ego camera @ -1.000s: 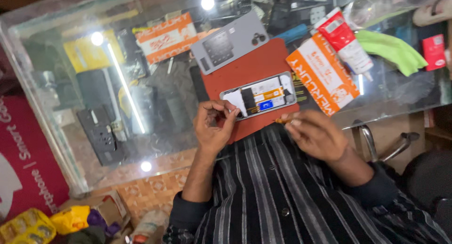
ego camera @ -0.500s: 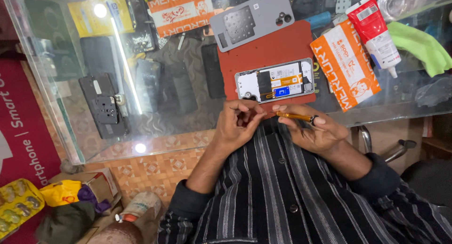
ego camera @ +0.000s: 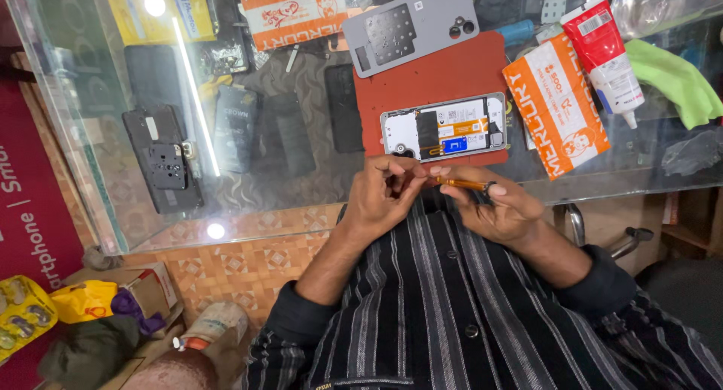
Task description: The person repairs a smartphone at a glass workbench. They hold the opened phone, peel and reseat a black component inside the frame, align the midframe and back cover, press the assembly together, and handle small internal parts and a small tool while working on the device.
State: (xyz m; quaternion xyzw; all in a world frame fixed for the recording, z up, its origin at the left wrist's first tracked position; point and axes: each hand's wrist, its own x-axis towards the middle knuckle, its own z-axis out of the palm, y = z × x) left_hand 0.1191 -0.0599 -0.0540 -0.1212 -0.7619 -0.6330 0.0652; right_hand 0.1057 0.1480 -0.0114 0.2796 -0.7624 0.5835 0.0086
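Phone [ego camera: 444,126] is lying opened on the red mat [ego camera: 422,77], back cover [ego camera: 410,25] off just beyond it. My right hand [ego camera: 501,205] is gripping the amber-handled tool [ego camera: 461,183]; left hand [ego camera: 385,194] is pinching its tip, near the phone. Reassembly not begun, I judge.

Bare glass counter [ego camera: 286,187] lay open left of the red mat [ego camera: 433,81]; right of the mat, an orange packet [ego camera: 557,111] and white tube [ego camera: 606,55] crowded the way.

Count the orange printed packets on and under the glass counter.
2. One orange packet lies on the glass right of the red mat; another sits at the top edge. More may be hidden.
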